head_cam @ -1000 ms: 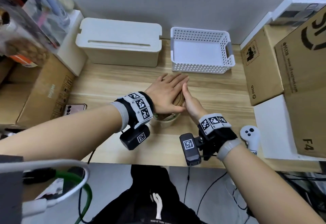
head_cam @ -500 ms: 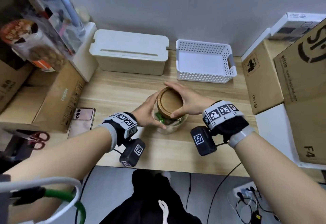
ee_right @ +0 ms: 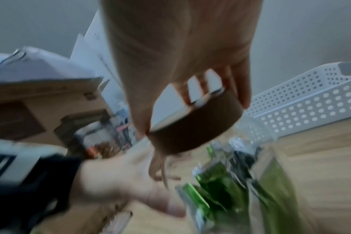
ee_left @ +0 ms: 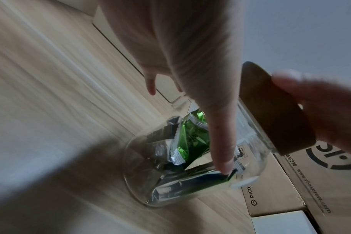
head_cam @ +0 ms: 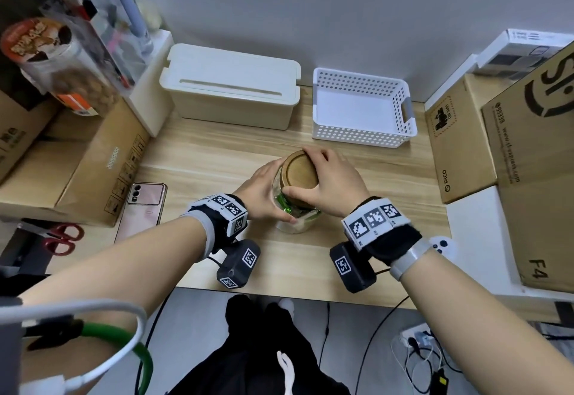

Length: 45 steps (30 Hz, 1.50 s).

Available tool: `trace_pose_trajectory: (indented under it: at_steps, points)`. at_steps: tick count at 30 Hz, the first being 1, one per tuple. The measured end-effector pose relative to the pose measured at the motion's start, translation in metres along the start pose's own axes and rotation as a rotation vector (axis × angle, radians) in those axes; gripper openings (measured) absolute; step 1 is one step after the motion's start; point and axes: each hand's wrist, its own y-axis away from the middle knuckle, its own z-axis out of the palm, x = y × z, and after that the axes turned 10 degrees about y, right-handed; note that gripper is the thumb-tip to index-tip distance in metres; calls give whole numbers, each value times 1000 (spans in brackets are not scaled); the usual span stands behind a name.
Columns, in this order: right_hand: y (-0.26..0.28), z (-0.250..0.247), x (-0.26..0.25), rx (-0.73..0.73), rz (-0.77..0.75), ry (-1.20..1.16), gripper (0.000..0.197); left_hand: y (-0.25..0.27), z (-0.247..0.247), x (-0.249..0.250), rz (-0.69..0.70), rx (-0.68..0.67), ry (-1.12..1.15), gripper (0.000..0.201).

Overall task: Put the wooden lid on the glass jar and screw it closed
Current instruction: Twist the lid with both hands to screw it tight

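Pale wooden desk (head_cam: 310, 258), grey wall (head_cam: 341, 6), cardboard boxes (head_cam: 528, 161) alongside

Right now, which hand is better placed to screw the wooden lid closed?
The right hand: its fingers already wrap the wooden lid on the glass jar. The left hand grips the jar's side.

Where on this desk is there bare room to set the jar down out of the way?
Bare wood lies left of the jar, between the phone and the left hand, and behind it, before the white box and basket. Right of the right hand, wood runs to the cardboard box. The near right edge is crowded by the controller.
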Motion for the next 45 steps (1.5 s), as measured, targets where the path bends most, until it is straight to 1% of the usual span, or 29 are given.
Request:
trace_pose_trajectory:
  at_steps: [2, 3, 4, 5, 7, 8, 9, 11, 16, 20, 23, 25, 27, 28, 30, 33, 35, 38, 40, 42, 45]
  points:
    - [4, 0, -1, 14, 120, 90, 92, 0, 1, -1, -5, -7, -1, 131]
    - [3, -4, 2, -4, 149, 117, 94, -1, 1, -1, -6, -9, 0, 130]
    - [1, -8, 7, -42, 144, 115, 98, -1, 1, -2, -2, -8, 4, 130]
    - [-1, -12, 13, -98, 92, 85, 103, -1, 1, -2, 4, -4, 14, 130]
    - [-7, -18, 19, -209, -115, 13, 115, -1, 2, -2, 23, 3, 42, 129]
    - [-9, -20, 19, -237, -202, -1, 118, -1, 3, -2, 32, 5, 58, 128]
    - [-10, -20, 17, -246, -249, 3, 119, -1, 4, -1, 38, 6, 76, 127]
    - [-12, -20, 15, -223, -252, 12, 117, -2, 5, -1, 41, 9, 117, 127]
    - [-9, -14, 3, -108, -142, 132, 110, -3, 6, 0, 9, -6, 177, 129]
    - [-7, -6, -7, -40, -39, 72, 103, -6, 3, 1, -18, -32, 195, 127]
    - [-8, -2, -10, -2, 9, 90, 101, -8, -1, 4, -26, -60, 169, 127]
    - [-10, -9, -2, -92, -45, 64, 109, -8, -3, 5, -8, -69, 128, 130]
    - [-14, -19, 11, -221, -148, 67, 116, -8, -4, 6, 12, -75, 99, 131]
    - [-16, -23, 16, -248, -187, 77, 116, -8, -4, 7, 16, -79, 97, 131]
    - [-17, -23, 19, -222, -214, 85, 114, -9, -3, 7, 20, -82, 106, 131]
    - [-13, -17, 15, -121, -192, 124, 111, -8, -4, 6, 30, -76, 122, 131]
    - [-9, -13, 12, -59, -148, 140, 107, -8, -4, 5, 30, -68, 125, 130]
    - [-3, -1, 3, 27, -43, 123, 104, -8, -3, 3, 30, -64, 116, 129]
    - [-1, 6, -1, 57, 4, 104, 103, -8, -3, 3, 20, -72, 116, 129]
    - [-3, 6, 4, 14, -27, 53, 107, -8, -4, 5, 19, -86, 106, 131]
    - [-11, -5, 21, -138, -195, 9, 118, -9, -6, 9, 35, -107, 45, 133]
